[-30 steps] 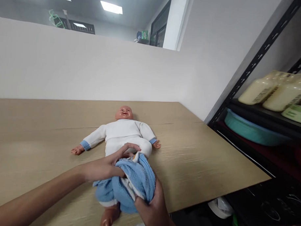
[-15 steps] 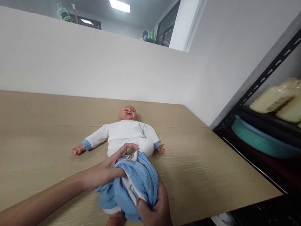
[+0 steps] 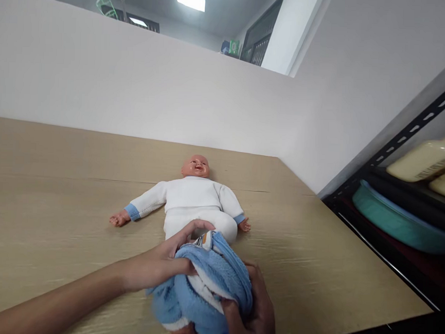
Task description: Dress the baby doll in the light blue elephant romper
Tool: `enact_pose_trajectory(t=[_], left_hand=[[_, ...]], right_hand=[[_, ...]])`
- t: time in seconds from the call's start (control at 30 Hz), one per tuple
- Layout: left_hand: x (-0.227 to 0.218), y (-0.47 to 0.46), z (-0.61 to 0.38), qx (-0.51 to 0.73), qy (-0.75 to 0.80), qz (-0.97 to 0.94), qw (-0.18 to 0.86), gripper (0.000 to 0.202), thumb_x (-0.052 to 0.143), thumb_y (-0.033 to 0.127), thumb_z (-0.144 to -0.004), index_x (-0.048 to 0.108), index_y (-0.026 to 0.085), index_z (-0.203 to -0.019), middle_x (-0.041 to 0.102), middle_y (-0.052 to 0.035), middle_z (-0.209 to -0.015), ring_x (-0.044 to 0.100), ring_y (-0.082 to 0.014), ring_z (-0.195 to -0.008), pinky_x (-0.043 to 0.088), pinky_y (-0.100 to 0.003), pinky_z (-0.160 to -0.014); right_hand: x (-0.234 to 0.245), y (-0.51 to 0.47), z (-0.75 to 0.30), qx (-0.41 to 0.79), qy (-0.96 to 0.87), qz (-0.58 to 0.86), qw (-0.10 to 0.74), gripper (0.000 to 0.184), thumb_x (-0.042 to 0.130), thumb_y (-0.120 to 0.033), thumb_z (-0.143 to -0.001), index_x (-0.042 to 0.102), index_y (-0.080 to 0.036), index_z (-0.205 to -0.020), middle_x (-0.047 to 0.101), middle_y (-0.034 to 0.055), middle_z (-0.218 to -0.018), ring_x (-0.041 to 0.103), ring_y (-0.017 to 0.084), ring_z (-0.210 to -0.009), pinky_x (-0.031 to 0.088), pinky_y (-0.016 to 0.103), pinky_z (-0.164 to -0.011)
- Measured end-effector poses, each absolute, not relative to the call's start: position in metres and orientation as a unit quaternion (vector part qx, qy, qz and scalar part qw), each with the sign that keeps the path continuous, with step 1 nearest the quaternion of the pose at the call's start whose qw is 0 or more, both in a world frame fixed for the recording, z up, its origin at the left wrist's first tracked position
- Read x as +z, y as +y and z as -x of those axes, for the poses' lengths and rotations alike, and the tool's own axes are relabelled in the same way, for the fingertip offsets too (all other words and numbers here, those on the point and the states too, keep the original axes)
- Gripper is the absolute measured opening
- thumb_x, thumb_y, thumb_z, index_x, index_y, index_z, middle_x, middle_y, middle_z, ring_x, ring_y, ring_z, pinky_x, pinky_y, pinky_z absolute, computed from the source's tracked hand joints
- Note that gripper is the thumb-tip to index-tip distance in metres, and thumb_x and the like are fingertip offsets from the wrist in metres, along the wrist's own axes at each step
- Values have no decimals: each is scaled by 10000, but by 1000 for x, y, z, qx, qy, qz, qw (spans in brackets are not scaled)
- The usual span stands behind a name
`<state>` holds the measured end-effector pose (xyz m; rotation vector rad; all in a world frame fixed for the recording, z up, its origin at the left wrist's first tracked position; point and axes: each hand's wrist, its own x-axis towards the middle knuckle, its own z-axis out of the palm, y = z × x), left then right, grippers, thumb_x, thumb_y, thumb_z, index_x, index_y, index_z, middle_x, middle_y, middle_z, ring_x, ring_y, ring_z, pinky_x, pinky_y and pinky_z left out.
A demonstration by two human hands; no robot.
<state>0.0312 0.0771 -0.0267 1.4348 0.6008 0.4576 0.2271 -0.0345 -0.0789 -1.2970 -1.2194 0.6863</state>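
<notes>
A baby doll (image 3: 194, 193) in a white top with blue cuffs lies on its back on the wooden table (image 3: 60, 200), head toward the wall. Bunched around its legs is a pair of blue fleecy pants (image 3: 199, 310) with a white lining. My left hand (image 3: 181, 258) grips the waistband on the left, thumb inside and fingers behind the cloth. On the right side, my right hand (image 3: 252, 309) holds the edge, its thumb pressed into the opening. One doll foot (image 3: 183, 332) sticks out below the pants at the bottom; the other leg is hidden by cloth.
On the right stands a black metal shelf (image 3: 394, 144) with a teal basin (image 3: 399, 222) and pale yellow bottles (image 3: 420, 161). A white wall (image 3: 155, 96) rises behind the table. The table's right edge runs beside the shelf.
The view has shifted, so most things sit a little differently in frame. My right hand has drawn the pants edge slightly to the right, and the opening looks wider. Both hands keep their grip.
</notes>
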Motion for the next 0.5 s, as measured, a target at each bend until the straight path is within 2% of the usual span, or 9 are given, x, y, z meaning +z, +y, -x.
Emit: enact_pose_trajectory(t=[0.07, 0.13, 0.23, 0.33, 0.5], left_hand=[[-26, 80, -30, 178, 269, -641, 696, 785, 671, 270, -767, 390, 271, -1499, 654, -25, -1274, 565, -297, -1248, 390, -435, -1108], [-26, 84, -28, 159, 264, -642, 702, 786, 696, 301, -797, 404, 262, -1526, 637, -38, -1362, 525, -319, -1337, 365, -447, -1159], [-26, 88, -23, 155, 260, -637, 709, 777, 710, 302, -841, 417, 295, -1561, 607, -18, -1468, 494, -309, -1413, 336, -425, -1211], [-26, 91, -18, 158, 268, -624, 717, 736, 687, 259, -885, 435, 365, -1568, 515, 37, -1612, 449, -275, -1489, 292, -385, -1252], [-21, 86, -16, 141, 239, -639, 717, 675, 688, 276, -945, 451, 430, -1558, 554, 62, -1587, 440, -283, -1517, 298, -404, -1261]], right_hand=[[-81, -31, -227, 329, -515, 559, 561, 212, 566, -201, -797, 657, -230, -986, 636, -14, -822, 613, 188, -730, 493, 274, -692], [-82, -27, -227, 340, -523, 551, 554, 221, 549, -193, -819, 640, -229, -1017, 611, -22, -806, 601, 184, -710, 492, 274, -681], [-85, -21, -226, 290, -560, 538, 559, 283, 578, -189, -825, 632, -238, -1098, 638, 10, -957, 637, 206, -836, 524, 295, -767], [-92, -18, -226, 224, -602, 528, 556, 254, 657, -244, -846, 631, -258, -1098, 634, 37, -1080, 659, 234, -952, 544, 325, -833], [-108, -14, -233, 136, -640, 517, 552, 300, 666, -256, -869, 600, -272, -1161, 615, 66, -1180, 666, 257, -1051, 549, 351, -872]])
